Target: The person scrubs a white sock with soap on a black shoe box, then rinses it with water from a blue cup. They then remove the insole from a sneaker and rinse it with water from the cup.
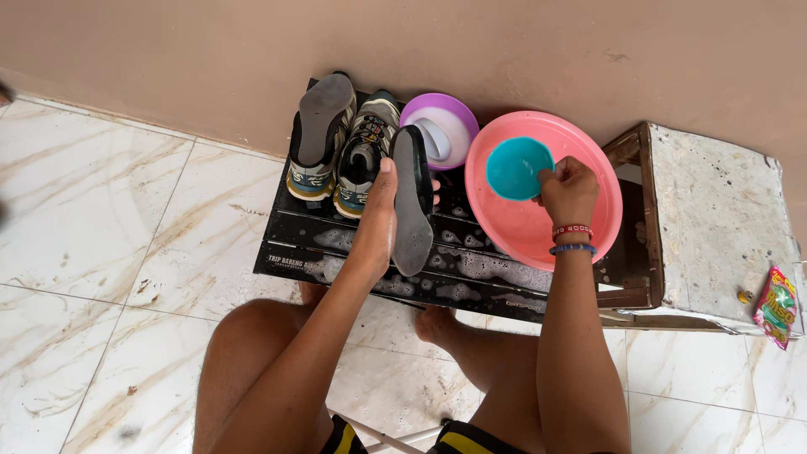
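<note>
Your left hand grips grey insole by edge, above soapy black rack; thin, floppy, likely slick, so pinch mid-edge. Your right hand closes on teal scoop inside pink basin; light, rigid.
</note>
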